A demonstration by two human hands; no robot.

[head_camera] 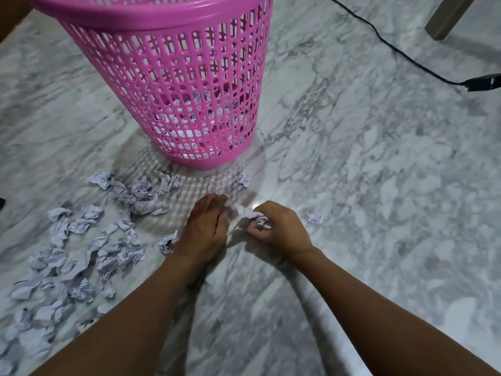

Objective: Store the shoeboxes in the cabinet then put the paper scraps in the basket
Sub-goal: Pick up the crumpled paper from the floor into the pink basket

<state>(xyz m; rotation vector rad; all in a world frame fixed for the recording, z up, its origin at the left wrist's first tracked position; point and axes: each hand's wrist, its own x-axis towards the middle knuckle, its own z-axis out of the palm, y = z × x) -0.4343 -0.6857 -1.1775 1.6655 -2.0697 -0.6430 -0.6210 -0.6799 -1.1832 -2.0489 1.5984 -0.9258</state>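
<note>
The right hand (276,226) grips crumpled white paper scraps (259,220) in curled fingers. The left hand (206,226) stands edge-down on the grey marble floor (352,185), fingers straight, grasping nothing. Both are just before the pink slotted plastic basket (173,90).

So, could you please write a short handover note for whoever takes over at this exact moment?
Hands: the right hand grips a wad of paper scraps. The left hand rests beside it, fingers touching loose scraps on the floor.
Things: the pink basket stands upright just beyond the hands. Shoeboxes and cabinet are out of view.
Done: some scraps inside the basket show through its holes.
Left: the large scatter of scraps to the left, a lone scrap at the basket's base, and a stray scrap right of the right hand.
</note>
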